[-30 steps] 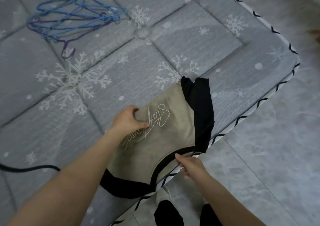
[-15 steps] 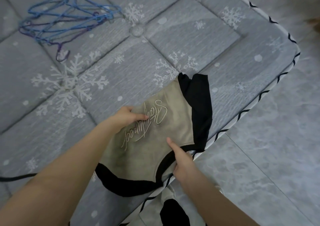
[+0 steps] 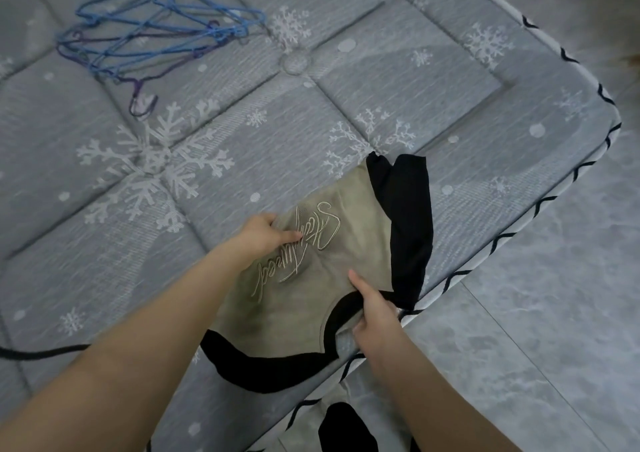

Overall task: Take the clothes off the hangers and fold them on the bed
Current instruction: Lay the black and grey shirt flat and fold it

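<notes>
With the tan and black garment (image 3: 322,278) laid at the bed (image 3: 450,81) corner, pinched at its far edge by the left hand (image 3: 259,237) and at its near hem by the right hand (image 3: 374,316), both edges are best kept taut and aligned before creasing.

The only writing is cursive script embroidered in pale thread across the tan garment (image 3: 311,278) lying on the bed (image 3: 450,81); seen upside down, its letters cannot be read with certainty.

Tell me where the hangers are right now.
In the head view, the hangers lie piled on the mattress at upper left, well beyond the left hand and apart from the shirt.
</notes>
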### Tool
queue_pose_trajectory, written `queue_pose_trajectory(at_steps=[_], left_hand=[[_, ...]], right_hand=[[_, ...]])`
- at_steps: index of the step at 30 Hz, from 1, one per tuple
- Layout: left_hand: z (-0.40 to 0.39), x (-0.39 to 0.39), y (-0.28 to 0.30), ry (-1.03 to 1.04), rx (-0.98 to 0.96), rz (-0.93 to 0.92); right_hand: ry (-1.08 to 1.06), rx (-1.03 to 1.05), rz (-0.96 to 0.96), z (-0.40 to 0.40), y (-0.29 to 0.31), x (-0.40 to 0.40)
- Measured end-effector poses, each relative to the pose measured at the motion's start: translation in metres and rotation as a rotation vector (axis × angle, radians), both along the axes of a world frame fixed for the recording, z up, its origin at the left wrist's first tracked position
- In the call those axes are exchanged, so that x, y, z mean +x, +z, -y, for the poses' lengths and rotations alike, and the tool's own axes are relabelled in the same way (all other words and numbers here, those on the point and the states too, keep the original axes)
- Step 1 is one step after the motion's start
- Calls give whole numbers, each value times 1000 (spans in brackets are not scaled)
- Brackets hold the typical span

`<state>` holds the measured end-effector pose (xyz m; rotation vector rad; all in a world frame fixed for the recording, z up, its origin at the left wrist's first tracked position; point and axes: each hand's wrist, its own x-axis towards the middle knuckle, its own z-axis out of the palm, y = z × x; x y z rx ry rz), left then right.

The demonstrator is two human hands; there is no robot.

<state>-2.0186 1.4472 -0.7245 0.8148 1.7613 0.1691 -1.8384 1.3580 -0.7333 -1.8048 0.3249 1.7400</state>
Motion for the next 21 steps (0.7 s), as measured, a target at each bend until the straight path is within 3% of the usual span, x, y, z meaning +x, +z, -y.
queue_pose_trajectory(at_steps=[4, 12, 21], left_hand=[[1, -5, -3, 15, -70, 23], [-10, -17, 12, 147, -201, 204], [-38, -24, 72, 180, -8, 337]], right_hand=[[58, 19, -56, -4, -5, -1], [-24, 153, -103, -12, 5, 14], [166, 383, 116, -82, 84, 13]])
